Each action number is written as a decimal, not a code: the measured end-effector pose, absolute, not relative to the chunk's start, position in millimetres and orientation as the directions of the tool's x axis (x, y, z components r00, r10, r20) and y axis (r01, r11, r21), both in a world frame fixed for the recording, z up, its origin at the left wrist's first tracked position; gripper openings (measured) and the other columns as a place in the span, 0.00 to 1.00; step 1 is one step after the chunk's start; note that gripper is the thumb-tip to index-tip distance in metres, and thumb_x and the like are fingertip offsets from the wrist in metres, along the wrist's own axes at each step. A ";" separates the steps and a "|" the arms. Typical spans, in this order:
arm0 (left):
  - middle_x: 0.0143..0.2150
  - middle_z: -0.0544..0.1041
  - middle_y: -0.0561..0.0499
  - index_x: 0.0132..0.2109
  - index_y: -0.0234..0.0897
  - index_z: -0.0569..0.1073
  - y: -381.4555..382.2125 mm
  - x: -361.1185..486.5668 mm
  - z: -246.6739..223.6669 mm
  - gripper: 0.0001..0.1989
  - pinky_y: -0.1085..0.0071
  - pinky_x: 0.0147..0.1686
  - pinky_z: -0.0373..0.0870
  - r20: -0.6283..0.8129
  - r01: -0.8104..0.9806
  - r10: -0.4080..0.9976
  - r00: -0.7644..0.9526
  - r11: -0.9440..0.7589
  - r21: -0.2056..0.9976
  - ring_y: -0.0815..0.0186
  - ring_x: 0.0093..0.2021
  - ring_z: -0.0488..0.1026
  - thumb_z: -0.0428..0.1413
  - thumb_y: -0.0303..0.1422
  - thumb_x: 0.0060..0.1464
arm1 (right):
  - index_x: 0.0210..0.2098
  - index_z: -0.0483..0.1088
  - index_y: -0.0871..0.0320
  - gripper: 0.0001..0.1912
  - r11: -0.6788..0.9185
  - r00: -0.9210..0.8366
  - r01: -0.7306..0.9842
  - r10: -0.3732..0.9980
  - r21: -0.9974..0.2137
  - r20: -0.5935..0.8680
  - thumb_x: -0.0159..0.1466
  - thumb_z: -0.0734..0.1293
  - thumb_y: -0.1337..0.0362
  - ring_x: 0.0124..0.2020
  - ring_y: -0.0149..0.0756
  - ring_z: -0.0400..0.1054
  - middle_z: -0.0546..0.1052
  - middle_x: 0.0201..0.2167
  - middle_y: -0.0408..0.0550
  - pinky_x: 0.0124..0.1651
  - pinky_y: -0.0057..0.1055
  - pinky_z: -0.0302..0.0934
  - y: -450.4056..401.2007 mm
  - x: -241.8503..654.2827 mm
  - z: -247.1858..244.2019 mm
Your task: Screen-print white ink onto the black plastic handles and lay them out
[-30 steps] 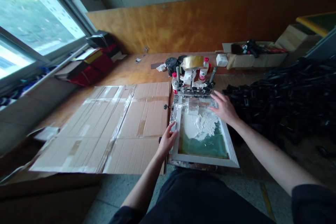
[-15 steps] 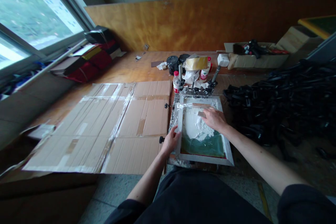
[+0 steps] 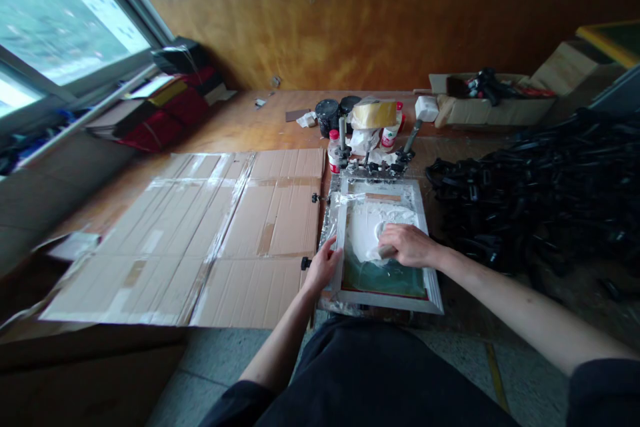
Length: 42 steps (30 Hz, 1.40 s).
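A metal-framed screen lies in front of me, with white paste spread over the upper part of its green mesh. My right hand is closed round a small flat scraper whose edge meets the lower part of the paste. At the frame's left side rests my left hand, its thumb and fingers around the edge. Clamps stand at the frame's far end.
Flattened cardboard covers the left side. Black plastic parts are heaped at right. Behind the frame are a red-capped bottle, black jars and a yellow block. An open box stands back right.
My right hand has moved toward me with the scraper, and the white paste now has a different, smoother outline. My left hand stays at the frame's edge. The view has shifted slightly.
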<state>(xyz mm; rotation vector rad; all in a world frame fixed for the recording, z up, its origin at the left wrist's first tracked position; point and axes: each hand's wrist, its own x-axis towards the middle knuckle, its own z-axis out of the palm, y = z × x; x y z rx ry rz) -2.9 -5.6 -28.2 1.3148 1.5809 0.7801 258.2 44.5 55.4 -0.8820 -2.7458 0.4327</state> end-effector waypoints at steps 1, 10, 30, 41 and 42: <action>0.26 0.67 0.55 0.60 0.34 0.67 -5.5 -2.9 -27.9 0.29 0.75 0.27 0.58 -0.239 0.390 0.971 -0.016 0.226 0.893 0.70 0.26 0.63 0.51 0.45 0.56 | 0.32 0.72 0.56 0.10 0.754 -0.760 0.557 0.632 -0.349 0.154 0.57 0.63 0.75 0.37 0.37 0.65 0.74 0.31 0.45 0.40 0.31 0.58 47.4 254.6 55.3; 0.25 0.69 0.56 0.59 0.35 0.69 -6.7 -1.7 -26.9 0.30 0.75 0.25 0.57 -0.270 0.333 0.961 -0.062 0.275 0.902 0.70 0.24 0.63 0.53 0.47 0.54 | 0.36 0.74 0.56 0.08 0.765 -0.742 0.564 0.635 -0.311 0.215 0.60 0.64 0.71 0.38 0.39 0.67 0.75 0.32 0.47 0.42 0.32 0.61 21.4 252.1 38.2; 0.42 0.77 0.46 0.54 0.40 0.65 49.9 43.7 143.3 0.27 0.71 0.33 0.73 0.039 -0.274 0.992 -0.124 -0.072 0.959 0.66 0.38 0.75 0.44 0.55 0.58 | 0.36 0.73 0.60 0.12 0.505 -0.486 0.863 0.846 -0.035 0.219 0.65 0.64 0.58 0.39 0.39 0.72 0.78 0.36 0.51 0.41 0.33 0.67 60.3 299.4 -5.6; 0.31 0.76 0.47 0.41 0.36 0.69 -40.7 48.3 20.1 0.29 0.75 0.21 0.61 -0.559 -0.094 0.828 0.049 0.561 0.822 0.67 0.26 0.71 0.47 0.59 0.53 | 0.32 0.65 0.55 0.08 0.474 -0.427 0.740 0.879 -0.478 0.210 0.68 0.61 0.61 0.38 0.36 0.68 0.74 0.34 0.47 0.40 0.30 0.61 5.4 239.2 8.6; 0.27 0.74 0.49 0.39 0.36 0.69 -33.3 30.0 14.8 0.29 0.75 0.20 0.58 -0.524 0.023 0.850 -0.047 0.526 0.850 0.68 0.23 0.68 0.46 0.59 0.53 | 0.34 0.66 0.56 0.07 0.395 -0.359 0.793 0.918 -0.463 0.168 0.67 0.62 0.61 0.38 0.35 0.69 0.74 0.35 0.48 0.40 0.30 0.61 12.9 255.8 5.7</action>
